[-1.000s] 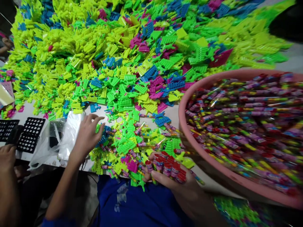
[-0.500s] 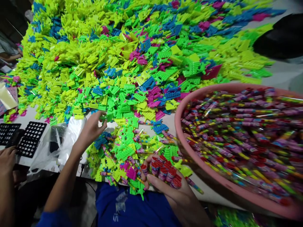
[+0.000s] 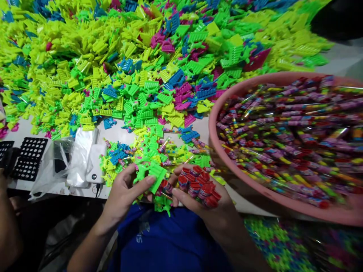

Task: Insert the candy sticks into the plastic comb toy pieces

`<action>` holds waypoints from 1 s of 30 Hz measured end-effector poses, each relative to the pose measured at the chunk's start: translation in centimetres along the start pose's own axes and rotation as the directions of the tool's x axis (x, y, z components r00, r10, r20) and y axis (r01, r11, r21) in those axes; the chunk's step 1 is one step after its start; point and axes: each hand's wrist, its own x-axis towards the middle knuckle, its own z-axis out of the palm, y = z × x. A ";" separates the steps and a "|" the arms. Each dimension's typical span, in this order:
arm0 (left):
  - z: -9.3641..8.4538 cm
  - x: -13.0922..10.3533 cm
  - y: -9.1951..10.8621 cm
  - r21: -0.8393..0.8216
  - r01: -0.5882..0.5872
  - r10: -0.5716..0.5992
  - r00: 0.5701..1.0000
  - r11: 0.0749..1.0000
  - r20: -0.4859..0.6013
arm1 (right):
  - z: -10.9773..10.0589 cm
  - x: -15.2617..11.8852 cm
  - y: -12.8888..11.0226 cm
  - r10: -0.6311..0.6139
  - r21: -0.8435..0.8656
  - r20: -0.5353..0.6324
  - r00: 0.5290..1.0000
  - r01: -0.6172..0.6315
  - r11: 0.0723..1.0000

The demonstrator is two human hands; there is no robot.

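Observation:
My left hand (image 3: 120, 194) pinches a flat bright-green plastic toy piece (image 3: 157, 175) between thumb and fingers, just above a small heap of mixed pieces. My right hand (image 3: 211, 217) is closed round a bundle of candy tubes (image 3: 198, 185), their red caps facing up. One more red-capped tube (image 3: 166, 186) lies between the two hands, close to my right thumb tip; which fingers touch it I cannot tell. Under and behind the hands, the small heap (image 3: 140, 138) mixes green, yellow and blue pieces with thin wrapped tubes.
A large pink tub (image 3: 214, 145) full of wrapped tubes stands at the right. The big pile of plastic pieces (image 3: 93, 64) spreads across the table's back. Leftward lie a white power bank (image 3: 96, 164) with a cable, clear plastic bags (image 3: 51, 166) and black perforated trays (image 3: 30, 158). Another person's arm (image 3: 8, 226) shows at the left edge.
My left hand has come from the pile's near edge down and right toward my right hand, and now holds the green piece in plain view. The right hand still grips the tubes. The view has shifted.

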 end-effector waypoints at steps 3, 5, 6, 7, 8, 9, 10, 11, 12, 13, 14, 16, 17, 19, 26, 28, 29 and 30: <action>0.3 -0.5 0.3 0.101 -0.111 0.122 0.986 0.989 -0.114 | 0.0 -0.1 -0.1 -0.068 -0.043 0.022 0.997 0.069 0.997; 0.6 -1.0 0.7 0.200 -0.171 0.202 0.968 0.965 -0.146 | 0.1 -0.1 -0.2 -0.156 -0.094 0.020 0.988 0.157 0.983; 0.8 -1.2 0.8 0.242 -0.188 0.229 0.961 0.952 -0.153 | 0.1 -0.1 -0.3 -0.211 -0.126 0.028 0.977 0.213 0.969; 0.9 -1.5 0.9 0.272 -0.197 0.246 0.956 0.942 -0.160 | 0.1 -0.2 -0.4 -0.262 -0.154 0.036 0.964 0.265 0.952; 1.0 -1.7 1.0 0.289 -0.200 0.255 0.953 0.936 -0.165 | 0.1 -0.3 -0.5 -0.302 -0.179 0.043 0.952 0.305 0.935; 1.1 -1.8 1.0 0.296 -0.204 0.261 0.950 0.933 -0.169 | 0.1 -0.3 -0.6 -0.329 -0.201 0.047 0.943 0.332 0.922; 1.2 -1.9 1.0 0.299 -0.209 0.268 0.948 0.931 -0.171 | 0.1 -0.4 -0.7 -0.346 -0.221 0.057 0.936 0.350 0.910; 1.2 -2.0 0.9 0.302 -0.219 0.279 0.944 0.928 -0.174 | 0.1 -0.5 -0.8 -0.353 -0.240 0.069 0.933 0.358 0.902; 1.2 -2.0 0.9 0.308 -0.229 0.292 0.939 0.924 -0.179 | 0.0 -0.7 -0.9 -0.351 -0.262 0.079 0.933 0.360 0.896; 1.2 -2.0 0.9 0.316 -0.237 0.305 0.934 0.919 -0.185 | 0.0 -0.8 -1.0 -0.348 -0.289 0.090 0.933 0.359 0.888; 1.2 -2.0 0.9 0.325 -0.242 0.314 0.930 0.914 -0.192 | 0.0 -0.9 -1.2 -0.342 -0.317 0.094 0.935 0.354 0.880; 1.2 -2.0 1.1 0.341 -0.243 0.321 0.926 0.908 -0.197 | 0.0 -1.2 -1.5 -0.333 -0.363 0.079 0.940 0.338 0.868; 1.2 -2.0 1.2 0.348 -0.243 0.322 0.928 0.906 -0.189 | 0.0 -1.2 -1.5 -0.332 -0.376 0.071 0.941 0.334 0.865; 1.2 -2.0 1.4 0.357 -0.248 0.321 0.933 0.901 -0.162 | -0.1 -1.3 -1.5 -0.354 -0.388 0.073 0.932 0.353 0.851; 1.6 -2.2 1.3 0.454 -0.340 0.421 0.903 0.824 -0.087 | -0.7 -0.7 -0.7 -0.540 -0.476 0.166 0.825 0.547 0.689; 1.8 -2.3 1.2 0.508 -0.423 0.506 0.862 0.751 -0.030 | -0.7 -0.7 -0.8 -0.551 -0.501 0.147 0.822 0.542 0.675; 1.9 -2.4 1.1 0.526 -0.462 0.542 0.840 0.714 0.003 | -0.6 -0.6 -0.8 -0.552 -0.512 0.140 0.822 0.538 0.670; 1.9 -2.4 1.1 0.539 -0.492 0.568 0.822 0.684 0.030 | -0.6 -0.6 -0.9 -0.554 -0.519 0.137 0.821 0.536 0.666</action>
